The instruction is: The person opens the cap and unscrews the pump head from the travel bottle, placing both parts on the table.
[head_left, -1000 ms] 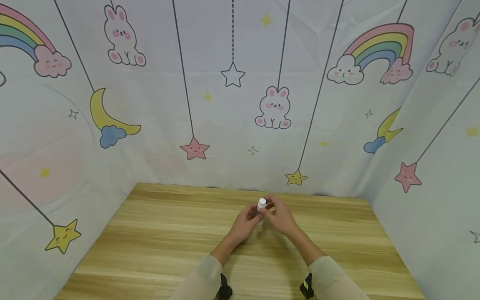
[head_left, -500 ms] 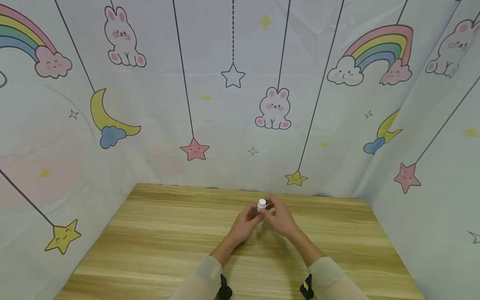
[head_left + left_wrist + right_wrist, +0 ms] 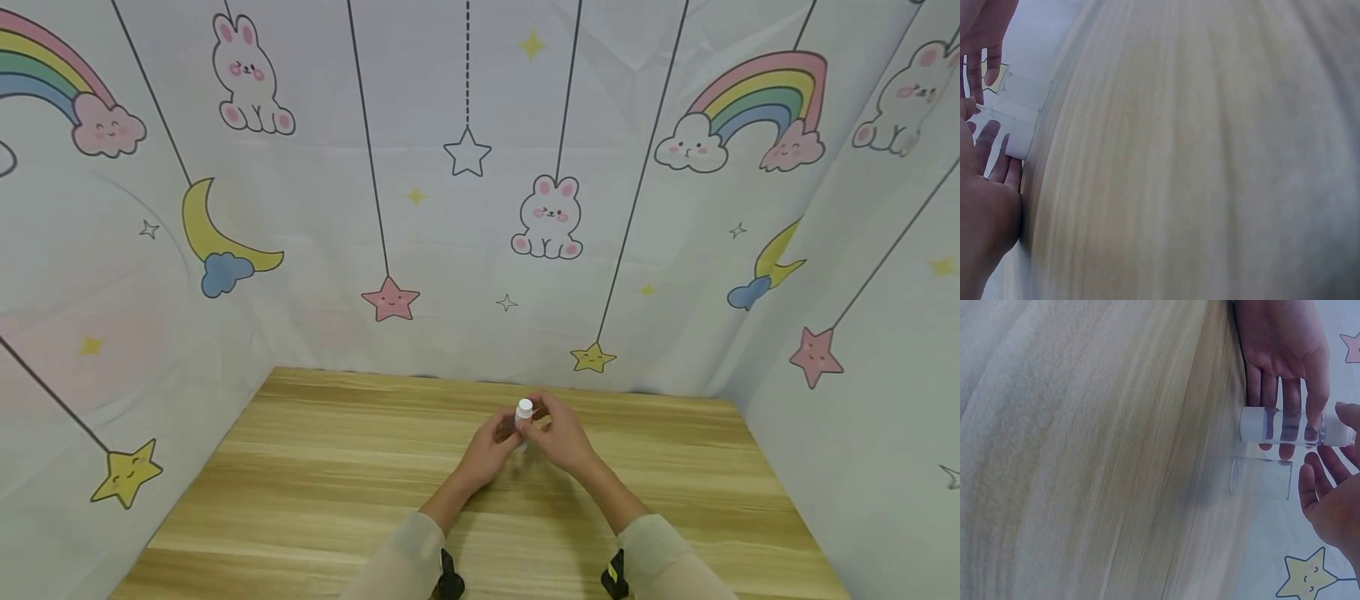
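Note:
A small slim bottle [image 3: 523,416] stands upright on the wooden table, between both hands. Its body is clear, with a white base [image 3: 1252,425] and a white top [image 3: 1335,430]. My left hand [image 3: 486,450] holds the body, its thumb in front and its fingers behind, as the right wrist view shows. Higher up, my right hand [image 3: 561,433] pinches the white top between thumb and fingers. A clear, open-ended cylinder like a cover [image 3: 1261,477] stands on the table beside the bottle, under the right hand's fingers; the hands hide it in the head view.
The wood-grain table [image 3: 337,467] is bordered at the back and both sides by a pale cloth [image 3: 450,333] printed with rabbits, stars and rainbows. The back cloth hangs close behind the hands. Black straps with devices [image 3: 450,577] sit on both wrists.
The right thumb has shifted slightly across the front of the bottle. Otherwise both hands and the bottle stay in place.

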`<move>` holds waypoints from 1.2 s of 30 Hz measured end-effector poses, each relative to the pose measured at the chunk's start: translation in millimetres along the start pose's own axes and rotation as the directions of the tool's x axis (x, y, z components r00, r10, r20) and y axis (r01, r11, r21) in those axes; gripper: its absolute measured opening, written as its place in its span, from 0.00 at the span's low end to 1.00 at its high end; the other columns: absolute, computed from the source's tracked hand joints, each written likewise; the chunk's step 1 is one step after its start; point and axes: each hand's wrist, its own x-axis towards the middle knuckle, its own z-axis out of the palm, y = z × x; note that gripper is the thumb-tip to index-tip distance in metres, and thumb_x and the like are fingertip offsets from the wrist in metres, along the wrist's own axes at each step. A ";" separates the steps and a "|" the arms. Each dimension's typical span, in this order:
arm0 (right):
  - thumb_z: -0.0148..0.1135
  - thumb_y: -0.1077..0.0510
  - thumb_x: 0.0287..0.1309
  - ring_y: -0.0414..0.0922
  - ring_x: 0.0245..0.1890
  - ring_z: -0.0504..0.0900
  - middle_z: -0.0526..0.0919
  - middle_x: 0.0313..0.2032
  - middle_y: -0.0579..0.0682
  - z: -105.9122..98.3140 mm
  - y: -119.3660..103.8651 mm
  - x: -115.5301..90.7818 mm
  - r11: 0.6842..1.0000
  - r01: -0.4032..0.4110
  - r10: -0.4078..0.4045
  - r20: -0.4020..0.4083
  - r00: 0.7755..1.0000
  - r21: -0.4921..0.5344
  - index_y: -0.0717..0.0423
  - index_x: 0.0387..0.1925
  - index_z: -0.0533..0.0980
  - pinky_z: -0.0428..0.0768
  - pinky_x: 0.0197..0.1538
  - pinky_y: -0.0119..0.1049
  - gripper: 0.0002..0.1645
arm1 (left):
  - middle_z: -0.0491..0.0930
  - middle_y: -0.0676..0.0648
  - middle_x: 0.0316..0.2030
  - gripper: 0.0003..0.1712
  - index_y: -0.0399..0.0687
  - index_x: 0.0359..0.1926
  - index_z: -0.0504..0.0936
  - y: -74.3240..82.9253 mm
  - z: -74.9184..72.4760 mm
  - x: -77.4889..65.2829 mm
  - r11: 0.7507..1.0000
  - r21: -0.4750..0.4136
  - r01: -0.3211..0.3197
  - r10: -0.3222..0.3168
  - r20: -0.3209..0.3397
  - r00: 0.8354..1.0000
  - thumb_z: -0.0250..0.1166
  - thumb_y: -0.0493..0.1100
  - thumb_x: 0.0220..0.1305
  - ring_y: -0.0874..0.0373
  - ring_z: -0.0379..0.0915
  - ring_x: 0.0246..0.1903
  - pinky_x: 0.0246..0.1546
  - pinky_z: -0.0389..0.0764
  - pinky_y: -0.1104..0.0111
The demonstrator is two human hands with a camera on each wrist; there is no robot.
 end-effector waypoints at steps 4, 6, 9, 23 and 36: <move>0.72 0.56 0.69 0.47 0.49 0.82 0.84 0.48 0.47 0.2 -0.1 -0.3 1.000 -0.003 0.003 -0.015 1.000 -0.002 0.55 0.59 0.78 0.83 0.45 0.40 0.21 | 0.79 0.46 0.66 0.19 0.50 0.67 0.77 -1.4 -0.2 0.3 1.000 0.001 0.010 -0.010 0.005 1.000 0.61 0.49 0.81 0.47 0.72 0.70 0.72 0.72 0.50; 0.73 0.56 0.69 0.46 0.48 0.82 0.84 0.46 0.47 0.5 0.0 0.1 1.000 -0.003 0.003 -0.021 1.000 0.004 0.55 0.58 0.78 0.83 0.45 0.40 0.20 | 0.79 0.45 0.66 0.20 0.49 0.67 0.76 -2.1 -0.1 0.6 1.000 0.001 0.008 -0.008 0.004 1.000 0.61 0.49 0.81 0.47 0.72 0.70 0.73 0.71 0.50; 0.74 0.55 0.67 0.46 0.47 0.82 0.84 0.44 0.46 1.5 -0.9 0.8 1.000 -0.009 0.009 -0.033 0.999 0.016 0.53 0.55 0.79 0.82 0.44 0.39 0.19 | 0.79 0.45 0.66 0.20 0.49 0.67 0.76 -2.9 -0.4 0.9 1.000 -0.001 0.009 -0.009 0.002 1.000 0.61 0.49 0.81 0.47 0.71 0.70 0.73 0.71 0.50; 0.74 0.56 0.68 0.44 0.45 0.81 0.84 0.42 0.46 6.2 -5.2 3.2 1.000 -0.006 0.007 -0.082 0.997 0.013 0.53 0.50 0.79 0.82 0.44 0.39 0.14 | 0.81 0.47 0.64 0.19 0.49 0.67 0.77 -4.2 -1.3 0.4 1.000 0.009 -0.013 0.013 0.004 1.000 0.60 0.47 0.82 0.49 0.75 0.67 0.71 0.74 0.51; 0.71 0.61 0.69 0.47 0.48 0.82 0.84 0.45 0.48 5.0 -6.3 3.5 0.999 0.028 -0.030 -0.068 0.997 -0.027 0.55 0.50 0.80 0.82 0.43 0.40 0.11 | 0.81 0.47 0.63 0.19 0.48 0.66 0.77 -5.1 -0.7 1.7 1.000 -0.002 -0.007 0.007 0.007 1.000 0.60 0.48 0.82 0.50 0.75 0.66 0.71 0.74 0.51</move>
